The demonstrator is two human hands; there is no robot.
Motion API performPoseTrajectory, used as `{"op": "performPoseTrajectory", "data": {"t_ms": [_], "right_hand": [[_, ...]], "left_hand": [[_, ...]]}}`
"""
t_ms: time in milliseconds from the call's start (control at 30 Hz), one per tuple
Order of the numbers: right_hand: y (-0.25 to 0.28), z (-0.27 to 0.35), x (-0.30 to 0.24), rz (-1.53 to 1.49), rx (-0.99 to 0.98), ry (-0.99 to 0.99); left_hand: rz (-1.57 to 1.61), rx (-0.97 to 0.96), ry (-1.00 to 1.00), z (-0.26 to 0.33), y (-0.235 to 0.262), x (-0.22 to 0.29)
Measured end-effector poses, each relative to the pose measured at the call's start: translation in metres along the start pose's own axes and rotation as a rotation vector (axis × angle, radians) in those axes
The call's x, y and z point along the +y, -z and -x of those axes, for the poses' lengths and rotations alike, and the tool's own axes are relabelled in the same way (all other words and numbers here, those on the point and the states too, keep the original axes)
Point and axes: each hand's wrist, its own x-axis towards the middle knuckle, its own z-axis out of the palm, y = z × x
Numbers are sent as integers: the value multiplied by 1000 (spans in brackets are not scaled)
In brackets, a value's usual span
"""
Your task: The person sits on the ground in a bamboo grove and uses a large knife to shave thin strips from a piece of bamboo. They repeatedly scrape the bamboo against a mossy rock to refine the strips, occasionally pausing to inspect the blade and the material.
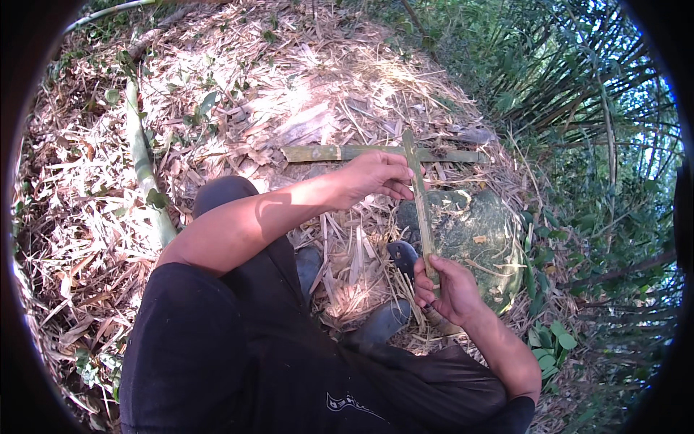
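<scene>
Two hands shared one thin bamboo strip [419,202], held upright over a mossy rock [477,239]. Left hand [376,176] pinched its upper part with a nearly closed grip; right hand [450,289] clenched the lower end. One split bamboo piece [325,153] lay behind on leaf litter.

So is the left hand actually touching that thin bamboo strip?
Touching. The head view shows the left hand with its fingertips pinching the upper part of the thin bamboo strip, no gap between them. The right hand holds the strip's lower end.
</scene>
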Motion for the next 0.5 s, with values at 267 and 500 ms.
{"op": "performPoseTrajectory", "data": {"t_ms": [267, 500], "right_hand": [[36, -11, 11, -302, -463, -88], [11, -13, 27, 307, 149, 216]], "left_hand": [[2, -50, -19, -3, -3, -4], [-50, 4, 96, -2, -4, -9]]}}
